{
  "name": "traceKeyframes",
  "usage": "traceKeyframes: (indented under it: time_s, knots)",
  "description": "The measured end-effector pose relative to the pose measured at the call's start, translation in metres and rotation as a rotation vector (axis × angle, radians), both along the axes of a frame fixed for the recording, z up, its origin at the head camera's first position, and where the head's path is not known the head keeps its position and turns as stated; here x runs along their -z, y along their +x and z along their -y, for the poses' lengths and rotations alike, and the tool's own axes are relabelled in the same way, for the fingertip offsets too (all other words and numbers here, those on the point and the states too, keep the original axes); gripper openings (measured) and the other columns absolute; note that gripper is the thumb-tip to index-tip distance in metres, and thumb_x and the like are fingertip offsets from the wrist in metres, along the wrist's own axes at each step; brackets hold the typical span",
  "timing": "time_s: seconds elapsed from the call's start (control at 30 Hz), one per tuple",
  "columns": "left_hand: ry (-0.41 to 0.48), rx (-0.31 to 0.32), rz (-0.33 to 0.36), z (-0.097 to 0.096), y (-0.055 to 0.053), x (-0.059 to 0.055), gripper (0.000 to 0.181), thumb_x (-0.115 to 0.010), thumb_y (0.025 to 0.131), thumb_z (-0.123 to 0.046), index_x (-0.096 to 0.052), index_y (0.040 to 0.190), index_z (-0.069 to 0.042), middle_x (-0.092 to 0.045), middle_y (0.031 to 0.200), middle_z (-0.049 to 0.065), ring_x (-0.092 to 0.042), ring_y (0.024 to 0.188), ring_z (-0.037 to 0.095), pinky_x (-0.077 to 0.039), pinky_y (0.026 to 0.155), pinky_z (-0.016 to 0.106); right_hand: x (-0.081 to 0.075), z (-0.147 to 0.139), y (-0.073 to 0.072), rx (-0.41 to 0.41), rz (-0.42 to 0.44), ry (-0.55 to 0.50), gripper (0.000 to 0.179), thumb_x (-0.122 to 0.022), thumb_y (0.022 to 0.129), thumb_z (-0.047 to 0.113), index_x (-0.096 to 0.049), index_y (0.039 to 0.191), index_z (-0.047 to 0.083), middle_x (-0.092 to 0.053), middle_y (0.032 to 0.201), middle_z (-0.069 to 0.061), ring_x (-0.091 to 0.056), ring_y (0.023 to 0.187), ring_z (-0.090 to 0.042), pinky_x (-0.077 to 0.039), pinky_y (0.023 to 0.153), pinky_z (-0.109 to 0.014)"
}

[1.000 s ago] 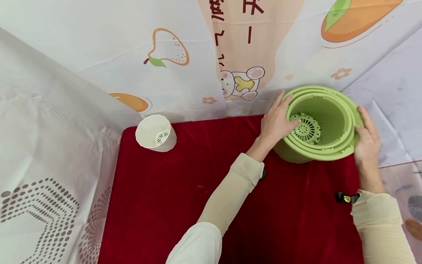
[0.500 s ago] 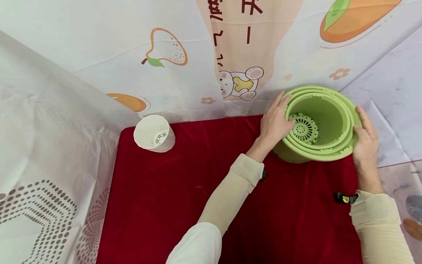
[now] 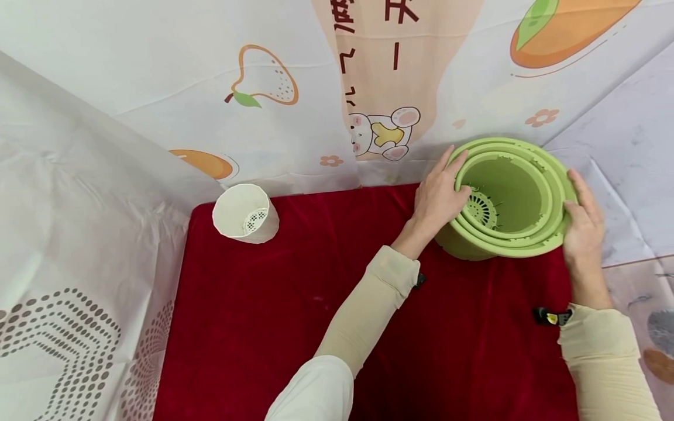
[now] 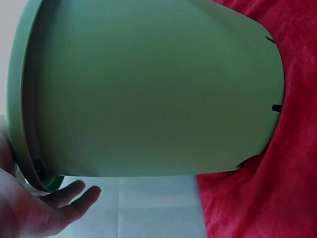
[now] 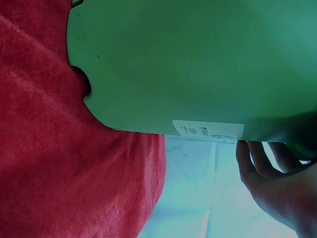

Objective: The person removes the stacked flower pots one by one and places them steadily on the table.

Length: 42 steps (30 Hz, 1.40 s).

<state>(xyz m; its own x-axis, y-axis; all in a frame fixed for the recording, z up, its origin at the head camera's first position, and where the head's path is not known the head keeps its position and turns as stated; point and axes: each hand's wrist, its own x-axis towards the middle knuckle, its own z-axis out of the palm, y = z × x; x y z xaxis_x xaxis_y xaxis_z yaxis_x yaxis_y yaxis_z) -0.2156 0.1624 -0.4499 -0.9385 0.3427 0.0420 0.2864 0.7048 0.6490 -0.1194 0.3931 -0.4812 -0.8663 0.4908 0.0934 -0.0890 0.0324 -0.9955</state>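
Note:
Green plastic flower pots (image 3: 518, 187), nested one inside another, stand at the back right with their openings tilted towards me. A slotted disc (image 3: 480, 210) shows at the bottom of the innermost one. My left hand (image 3: 437, 196) grips the left side of the rims, thumb over the inside edge. On the right side, my right hand (image 3: 585, 228) holds the outer rim between thumb and fingers. The left wrist view shows the outer pot's smooth wall (image 4: 158, 89) above the red cloth. A white label (image 5: 213, 131) is stuck to that pot in the right wrist view.
A white pot (image 3: 229, 213) with a perforated bottom stands at the table's back left corner. Red velvet cloth (image 3: 274, 310) covers the table. A printed curtain (image 3: 295, 140) hangs right behind it, and patterned sheets flank both sides.
The innermost green pot has shifted within the outer ones, and less of its slotted disc shows now, farther left. Both hands stay at the rims almost unmoved.

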Motion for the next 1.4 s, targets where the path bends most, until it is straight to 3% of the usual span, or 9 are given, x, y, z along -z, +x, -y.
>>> traceKeyframes:
  time_s: [0.23, 0.43, 0.5, 0.57, 0.67, 0.77, 0.87, 1.13, 1.4]
  knots:
    - [0.013, -0.004, -0.050, 0.0007, 0.0002, 0.0005, 0.065, -0.067, 0.088, -0.017, -0.047, 0.148, -0.035, -0.030, 0.159, -0.009, -0.051, 0.109, 0.010, -0.044, 0.061, 0.017, -0.0019, 0.0012, 0.0006, -0.001, 0.030, 0.034, 0.050, -0.036, 0.100, 0.000, -0.051, 0.145, 0.015, -0.041, 0.155, -0.001, -0.029, 0.145, -0.010, -0.017, 0.114, -0.012]
    - [0.046, 0.000, -0.068, 0.0001, 0.0013, 0.0011, 0.061, -0.067, 0.088, -0.014, -0.054, 0.144, -0.033, -0.031, 0.160, -0.006, -0.051, 0.110, 0.012, -0.044, 0.056, 0.016, -0.0030, 0.0020, 0.0003, 0.003, 0.032, 0.046, 0.050, -0.036, 0.099, 0.000, -0.052, 0.144, 0.016, -0.042, 0.155, 0.000, -0.030, 0.145, -0.010, -0.018, 0.114, -0.012]
    - [0.044, 0.011, -0.079, -0.0004, 0.0009, 0.0011, 0.060, -0.067, 0.088, -0.013, -0.054, 0.144, -0.030, -0.030, 0.160, -0.005, -0.049, 0.122, 0.013, -0.050, 0.070, 0.016, -0.0032, 0.0024, 0.0003, 0.007, 0.045, 0.080, 0.050, -0.036, 0.099, 0.000, -0.052, 0.144, 0.017, -0.042, 0.154, 0.000, -0.031, 0.144, -0.009, -0.018, 0.114, -0.012]
    - [0.037, 0.032, -0.091, -0.0010, 0.0003, 0.0012, 0.060, -0.067, 0.088, -0.011, -0.054, 0.145, -0.027, -0.029, 0.161, -0.005, -0.042, 0.136, 0.015, -0.047, 0.093, 0.017, -0.0033, 0.0025, 0.0005, 0.012, 0.058, 0.106, 0.051, -0.036, 0.099, 0.000, -0.052, 0.144, 0.017, -0.043, 0.154, 0.001, -0.031, 0.144, -0.009, -0.018, 0.113, -0.012]
    - [0.019, 0.067, -0.114, -0.0017, -0.0009, 0.0005, 0.059, -0.065, 0.089, -0.009, -0.053, 0.145, -0.022, -0.031, 0.160, -0.005, -0.022, 0.149, 0.017, -0.017, 0.116, 0.019, -0.0036, 0.0027, 0.0009, 0.018, 0.077, 0.142, 0.051, -0.036, 0.100, 0.001, -0.051, 0.145, 0.018, -0.043, 0.154, 0.001, -0.032, 0.144, -0.009, -0.018, 0.113, -0.012]
    - [0.016, 0.096, -0.121, -0.0022, -0.0015, -0.0009, 0.059, -0.063, 0.089, -0.007, -0.052, 0.146, -0.018, -0.036, 0.158, -0.005, -0.019, 0.149, 0.016, -0.006, 0.117, 0.018, -0.0040, 0.0030, 0.0012, 0.014, 0.069, 0.114, 0.050, -0.036, 0.100, 0.001, -0.052, 0.145, 0.018, -0.042, 0.154, 0.000, -0.031, 0.144, -0.009, -0.018, 0.113, -0.012]
    - [0.014, 0.109, -0.120, -0.0024, -0.0020, -0.0029, 0.058, -0.062, 0.090, -0.006, -0.051, 0.146, -0.018, -0.038, 0.156, -0.005, -0.019, 0.149, 0.014, -0.003, 0.117, 0.017, -0.0048, 0.0031, 0.0013, 0.014, 0.069, 0.110, 0.050, -0.036, 0.100, 0.001, -0.052, 0.145, 0.018, -0.042, 0.155, 0.000, -0.031, 0.144, -0.009, -0.017, 0.113, -0.012]
    - [-0.004, 0.082, -0.091, -0.0030, -0.0008, -0.0036, 0.061, -0.062, 0.091, -0.008, -0.049, 0.148, -0.025, -0.034, 0.157, -0.012, -0.017, 0.150, 0.015, -0.016, 0.119, 0.048, -0.0026, 0.0025, 0.0006, 0.002, 0.029, 0.039, 0.050, -0.036, 0.099, -0.001, -0.051, 0.145, 0.014, -0.041, 0.155, -0.001, -0.030, 0.145, -0.010, -0.017, 0.114, -0.013]
    - [0.011, 0.090, -0.106, -0.0032, -0.0008, -0.0025, 0.062, -0.062, 0.090, -0.006, -0.048, 0.148, -0.023, -0.037, 0.155, -0.017, -0.013, 0.150, 0.009, -0.017, 0.118, 0.053, -0.0016, 0.0025, -0.0005, -0.002, -0.008, -0.003, 0.050, -0.036, 0.099, -0.005, -0.050, 0.145, 0.009, -0.042, 0.155, -0.003, -0.030, 0.145, -0.012, -0.018, 0.114, -0.013]
